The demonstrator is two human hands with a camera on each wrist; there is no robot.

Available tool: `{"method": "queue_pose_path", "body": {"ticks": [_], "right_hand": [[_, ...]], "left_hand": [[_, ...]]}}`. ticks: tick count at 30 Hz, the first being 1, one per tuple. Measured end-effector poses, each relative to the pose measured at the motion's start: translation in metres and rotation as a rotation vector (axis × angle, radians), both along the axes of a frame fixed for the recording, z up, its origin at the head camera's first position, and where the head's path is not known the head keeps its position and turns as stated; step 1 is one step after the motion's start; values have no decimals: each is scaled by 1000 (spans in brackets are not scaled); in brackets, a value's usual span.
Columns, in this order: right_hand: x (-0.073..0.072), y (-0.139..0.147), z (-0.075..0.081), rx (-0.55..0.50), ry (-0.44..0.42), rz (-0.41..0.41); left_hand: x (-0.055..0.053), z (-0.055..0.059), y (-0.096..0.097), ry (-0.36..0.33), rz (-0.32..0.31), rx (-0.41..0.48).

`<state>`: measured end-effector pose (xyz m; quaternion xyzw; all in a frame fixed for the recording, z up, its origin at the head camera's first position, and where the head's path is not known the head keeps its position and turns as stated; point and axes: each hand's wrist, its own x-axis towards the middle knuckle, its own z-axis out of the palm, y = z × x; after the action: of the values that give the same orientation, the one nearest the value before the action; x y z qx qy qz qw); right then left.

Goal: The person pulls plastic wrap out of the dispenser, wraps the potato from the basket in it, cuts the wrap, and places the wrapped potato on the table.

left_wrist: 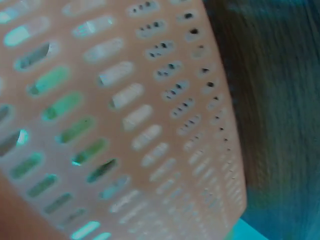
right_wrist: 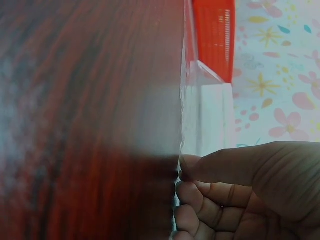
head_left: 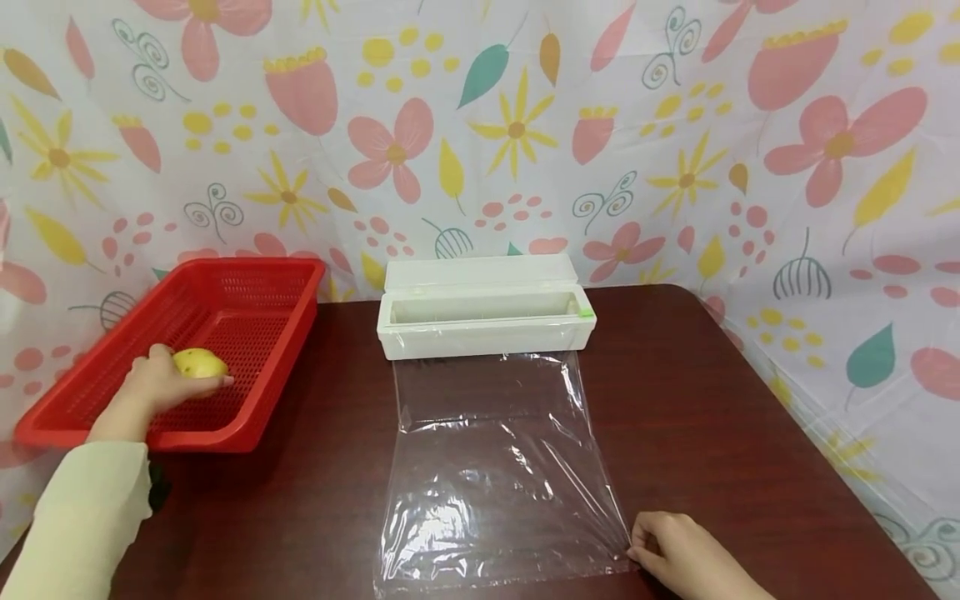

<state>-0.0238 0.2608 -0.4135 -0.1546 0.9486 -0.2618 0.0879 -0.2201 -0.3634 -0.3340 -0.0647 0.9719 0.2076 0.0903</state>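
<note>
My left hand (head_left: 161, 379) grips a yellow fruit (head_left: 199, 362) with small dark spots, inside the red plastic basket (head_left: 296, 350). What sort of fruit it is, I cannot tell. In the left wrist view the slotted basket wall (left_wrist: 150, 85) fills most of the picture, so hand and fruit do not show there. A sheet of clear plastic wrap (head_left: 487, 483) lies drawn out from a white dispenser box (head_left: 487, 337) whose lid stands raised. At the sheet's near right corner, my right hand (head_left: 678, 550) pinches the edge between thumb and forefinger; the right wrist view shows this hand (right_wrist: 235, 190) low at the table.
The dark brown table (head_left: 675, 400) carries everything. Behind and to the right hangs a white curtain (head_left: 480, 125) printed with flowers and leaves. The basket occupies the left side, the dispenser the back middle. A small dark object (head_left: 157, 487) shows beside the left sleeve.
</note>
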Motion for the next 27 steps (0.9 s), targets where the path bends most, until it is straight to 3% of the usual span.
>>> {"method": "queue_pose_path", "body": {"ticks": [7,14,27], "right_hand": [[2,-3,-4,7,59,-2],[0,-3,-2,19,9,-7],[0,-6,0,26,74,-16]], "left_hand": [[2,13,19,143,-17,-26],[11,15,30,202,3,-15],[19,24,55,428,-38,47]]}}
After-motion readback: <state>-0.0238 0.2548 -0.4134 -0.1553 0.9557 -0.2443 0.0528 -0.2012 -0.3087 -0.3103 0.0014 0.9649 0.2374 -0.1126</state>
